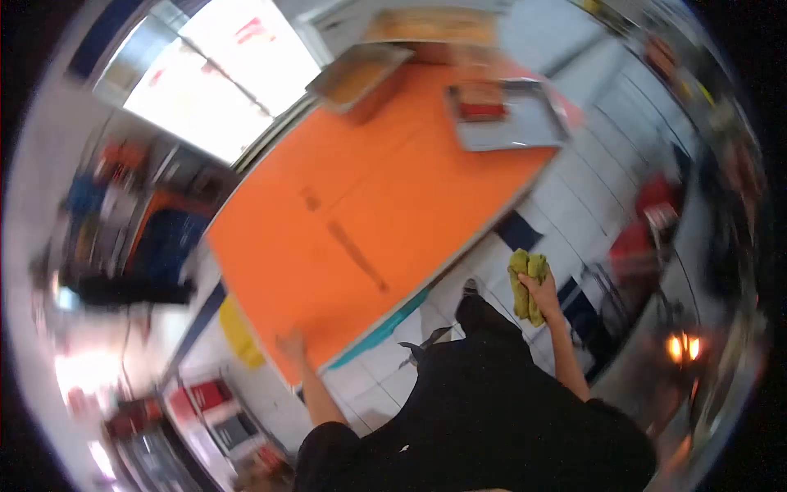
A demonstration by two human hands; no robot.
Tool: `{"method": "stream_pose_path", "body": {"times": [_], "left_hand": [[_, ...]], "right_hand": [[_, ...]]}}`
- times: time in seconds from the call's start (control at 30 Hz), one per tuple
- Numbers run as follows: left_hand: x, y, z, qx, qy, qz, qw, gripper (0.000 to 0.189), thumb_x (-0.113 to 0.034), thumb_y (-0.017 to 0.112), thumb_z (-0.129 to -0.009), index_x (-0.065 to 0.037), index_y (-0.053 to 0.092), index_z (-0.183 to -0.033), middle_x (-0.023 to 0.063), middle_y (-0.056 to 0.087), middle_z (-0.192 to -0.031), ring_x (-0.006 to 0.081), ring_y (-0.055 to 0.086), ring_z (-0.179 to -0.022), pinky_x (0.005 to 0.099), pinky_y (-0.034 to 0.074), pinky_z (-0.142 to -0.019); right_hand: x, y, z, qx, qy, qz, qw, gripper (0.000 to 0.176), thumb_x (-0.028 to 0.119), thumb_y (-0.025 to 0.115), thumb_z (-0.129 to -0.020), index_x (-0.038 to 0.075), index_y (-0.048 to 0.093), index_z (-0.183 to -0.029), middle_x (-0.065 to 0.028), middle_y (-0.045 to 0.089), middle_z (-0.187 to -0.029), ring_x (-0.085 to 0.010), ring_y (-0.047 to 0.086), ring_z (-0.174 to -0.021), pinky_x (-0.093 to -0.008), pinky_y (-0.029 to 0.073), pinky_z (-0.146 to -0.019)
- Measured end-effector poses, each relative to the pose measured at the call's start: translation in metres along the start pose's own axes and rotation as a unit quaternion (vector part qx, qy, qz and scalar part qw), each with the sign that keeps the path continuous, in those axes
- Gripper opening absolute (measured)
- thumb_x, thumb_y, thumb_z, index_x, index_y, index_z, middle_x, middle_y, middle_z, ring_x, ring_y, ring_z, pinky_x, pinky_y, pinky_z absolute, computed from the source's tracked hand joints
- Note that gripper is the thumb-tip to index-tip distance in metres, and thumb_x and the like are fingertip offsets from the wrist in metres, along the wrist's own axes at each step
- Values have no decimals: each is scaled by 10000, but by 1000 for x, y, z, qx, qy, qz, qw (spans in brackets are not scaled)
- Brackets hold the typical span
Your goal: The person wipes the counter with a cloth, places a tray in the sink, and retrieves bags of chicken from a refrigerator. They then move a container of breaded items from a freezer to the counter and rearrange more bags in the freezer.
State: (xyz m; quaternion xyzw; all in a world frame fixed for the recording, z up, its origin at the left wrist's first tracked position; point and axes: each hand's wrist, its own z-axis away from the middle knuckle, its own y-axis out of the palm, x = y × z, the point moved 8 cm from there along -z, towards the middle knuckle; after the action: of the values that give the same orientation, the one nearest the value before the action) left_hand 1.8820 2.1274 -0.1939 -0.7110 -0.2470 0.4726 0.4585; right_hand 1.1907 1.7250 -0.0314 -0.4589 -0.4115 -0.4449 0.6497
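Note:
My right hand (541,297) is closed around a folded yellow-green cloth (520,283), held out over the tiled floor beside the table. My left hand (292,344) is blurred by motion over the near left corner of the orange tabletop (393,189). Its fingers look stretched out and nothing shows in them. Dark smudges (357,256) streak the middle of the orange surface.
At the table's far end stand a metal pan (359,78) with orange-yellow contents and a grey tray (520,127) bearing a red-and-tan container (481,100). A bright window (221,74) lies behind. Red items (643,234) and lit flames or lamps (683,348) are at right.

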Motion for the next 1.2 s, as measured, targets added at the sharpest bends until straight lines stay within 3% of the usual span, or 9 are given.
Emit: {"method": "stream_pose_path", "body": {"times": [0.1,0.3,0.37,0.4,0.47,0.57,0.6,0.97,1.2], "left_hand": [[-108,-52,28,156,-237,200,938,220,-109,532,-844,-42,637,-1026,106,646,-956,236,613,-758,384,500,-609],[-183,65,-17,138,-22,431,892,386,-257,494,-866,-40,525,-1184,87,583,-883,195,561,-702,337,471,-583],[-136,157,-45,233,-336,801,438,539,-309,503,-863,-77,410,-1341,88,583,-988,192,558,-792,326,473,-702],[-139,199,-47,242,-335,796,442,539,-309,503,-863,-77,410,-1341,88,583,-988,192,558,-792,326,473,-702],[-226,252,8,565,-367,735,74,317,-239,464,-897,-59,527,-1150,64,570,-1064,204,556,-872,373,461,-807],[-411,217,78,529,23,522,668,279,-116,510,-842,-14,527,-1101,90,544,-1036,194,553,-904,310,468,-766],[-485,171,119,513,162,391,747,286,-67,521,-821,0,526,-1099,93,548,-1012,185,553,-916,295,466,-765],[-659,53,478,823,479,143,271,361,-188,462,-923,29,499,-1209,208,605,-1071,256,611,-948,368,475,-820],[-716,92,418,701,491,216,469,393,-251,523,-894,-23,503,-1212,172,612,-1072,305,618,-921,390,479,-815]], "right_hand": [[27,-72,17,-132,130,2,983,576,271,719,-742,-19,483,-1180,-129,584,-1083,-199,572,-953,-316,453,-848],[-15,-112,71,-383,161,-68,907,498,295,695,-779,21,520,-1157,-67,603,-998,-156,593,-866,-290,496,-744],[-21,-86,83,-405,173,-134,888,489,299,690,-784,17,523,-1148,-67,605,-992,-161,600,-862,-293,505,-738],[-25,-64,82,-371,186,-243,877,509,311,692,-778,17,519,-1156,-78,611,-994,-171,613,-854,-305,512,-745],[-17,-27,91,-342,196,-353,848,529,323,693,-773,16,514,-1164,-89,617,-996,-182,625,-847,-318,519,-753],[-4,28,84,-270,185,-540,776,496,358,647,-804,28,526,-1155,-91,625,-974,-181,642,-812,-332,542,-714],[-7,37,82,-245,200,-556,768,476,351,632,-817,35,531,-1158,-93,630,-974,-191,641,-823,-333,541,-721],[-57,-72,172,-408,86,-535,735,473,381,547,-840,29,533,-1155,-97,612,-1025,-207,618,-848,-331,515,-744],[-246,-298,374,-569,258,-88,776,733,554,568,-801,-17,481,-1252,-174,558,-1163,-280,561,-1017,-398,484,-814]]}}
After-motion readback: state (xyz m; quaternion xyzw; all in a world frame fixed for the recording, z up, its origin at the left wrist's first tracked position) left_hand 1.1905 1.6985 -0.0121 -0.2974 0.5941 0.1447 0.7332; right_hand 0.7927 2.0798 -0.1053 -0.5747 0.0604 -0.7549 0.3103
